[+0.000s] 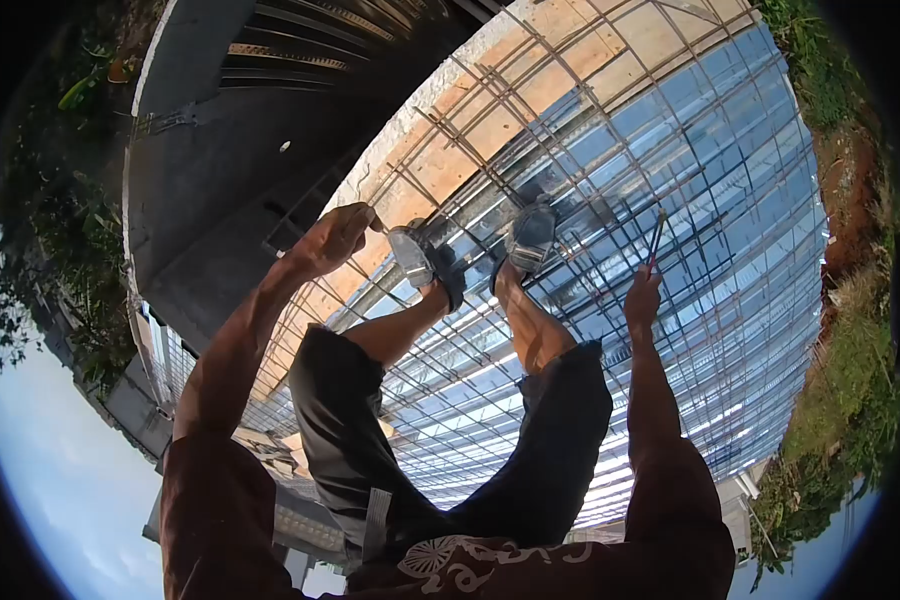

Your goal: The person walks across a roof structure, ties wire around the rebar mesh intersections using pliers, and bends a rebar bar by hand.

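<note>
My left hand (335,238) is closed, fingers bent together, over the light concrete edge at the near side of the rebar mesh (705,150). Anything inside those fingers is too small to make out. Off to the right, my right hand (643,297) grips a slim hand tool (657,240) with a reddish handle; its thin end points away from me, above the bars. Whether the tool touches the mesh I cannot tell. Between my hands, my feet in grey footwear (532,238) rest on the crossed bars.
Beneath the bars lie shiny bluish metal sheets (760,190) and tan boards (560,60). At upper left, the concrete edge drops to a dark recess beside a grey wall (195,170). Grass and reddish soil (850,200) border the right side.
</note>
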Available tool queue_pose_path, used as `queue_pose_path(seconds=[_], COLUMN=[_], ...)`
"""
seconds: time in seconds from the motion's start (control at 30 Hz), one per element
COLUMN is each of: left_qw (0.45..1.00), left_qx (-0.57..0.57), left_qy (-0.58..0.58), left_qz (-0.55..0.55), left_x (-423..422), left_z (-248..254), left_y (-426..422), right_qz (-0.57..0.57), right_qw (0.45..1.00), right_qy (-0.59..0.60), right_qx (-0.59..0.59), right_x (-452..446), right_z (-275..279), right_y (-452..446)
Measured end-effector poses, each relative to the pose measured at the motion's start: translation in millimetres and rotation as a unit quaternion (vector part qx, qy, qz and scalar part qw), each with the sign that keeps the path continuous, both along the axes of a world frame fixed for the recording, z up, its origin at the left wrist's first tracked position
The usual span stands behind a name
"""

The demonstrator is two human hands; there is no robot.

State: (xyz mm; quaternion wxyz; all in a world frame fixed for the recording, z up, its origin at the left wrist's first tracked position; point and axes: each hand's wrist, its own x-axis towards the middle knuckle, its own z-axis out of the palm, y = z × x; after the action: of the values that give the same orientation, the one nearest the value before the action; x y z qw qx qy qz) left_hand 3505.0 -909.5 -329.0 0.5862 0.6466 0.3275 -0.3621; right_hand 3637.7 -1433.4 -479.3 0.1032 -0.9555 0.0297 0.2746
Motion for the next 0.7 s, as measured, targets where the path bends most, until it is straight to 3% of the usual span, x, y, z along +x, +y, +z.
queue_pose_path(seconds=[0.1, 0.17, 0.2, 0.23, 0.27, 0.3, 0.37, 0.43, 0.47, 0.5, 0.57, 0.6, 0.63, 0.67, 0.7], left_qw=[0.993, 0.995, 0.994, 0.991, 0.985, 0.986, 0.956, 0.966, 0.934, 0.921, 0.886, 0.904, 0.917, 0.934, 0.961], left_qx=[-0.084, -0.090, -0.093, -0.125, -0.155, -0.163, -0.287, -0.257, -0.295, -0.294, -0.295, -0.315, -0.331, -0.286, -0.188], left_qy=[-0.079, -0.043, -0.047, -0.011, 0.021, 0.013, 0.019, -0.017, -0.084, -0.128, -0.218, -0.163, -0.107, -0.158, -0.170], left_qz=[0.012, 0.009, 0.020, 0.045, 0.066, 0.043, 0.052, 0.014, 0.186, 0.221, 0.284, 0.239, 0.192, 0.147, 0.110], left_x=[-19, -16, -15, -13, -12, -13, -6, 0, -5, -12, -25, -31, -27, -15, -15], left_z=[-169, -225, -242, -251, -262, -276, -275, -262, -252, -263, -286, -308, -317, -287, -294], left_y=[-38, -55, -61, -63, -63, -61, -57, -68, -82, -83, -85, -83, -77, -71, -69], right_qz=[-0.014, -0.038, -0.005, 0.028, -0.007, 0.007, 0.017, 0.076, 0.178, 0.244, 0.422, 0.464, 0.477, 0.510, 0.538], right_qw=[0.998, 0.997, 0.994, 0.981, 0.973, 0.956, 0.943, 0.913, 0.879, 0.849, 0.792, 0.779, 0.787, 0.786, 0.814], right_qy=[-0.036, -0.001, -0.093, -0.185, -0.223, -0.295, -0.258, -0.186, -0.180, -0.153, -0.142, -0.144, -0.124, -0.087, 0.013], right_qx=[-0.046, -0.069, -0.065, -0.054, -0.057, 0.005, 0.211, 0.356, 0.404, 0.443, 0.418, 0.396, 0.372, 0.338, 0.218], right_x=[13, 8, -1, -5, 0, 7, 24, 37, 45, 50, 55, 52, 49, 49, 51], right_z=[-68, -91, -113, -133, -127, -124, -105, -97, -90, -97, -113, -122, -126, -134, -139], right_y=[31, 33, 21, 12, 33, 58, 133, 211, 251, 282, 333, 352, 367, 377, 389])
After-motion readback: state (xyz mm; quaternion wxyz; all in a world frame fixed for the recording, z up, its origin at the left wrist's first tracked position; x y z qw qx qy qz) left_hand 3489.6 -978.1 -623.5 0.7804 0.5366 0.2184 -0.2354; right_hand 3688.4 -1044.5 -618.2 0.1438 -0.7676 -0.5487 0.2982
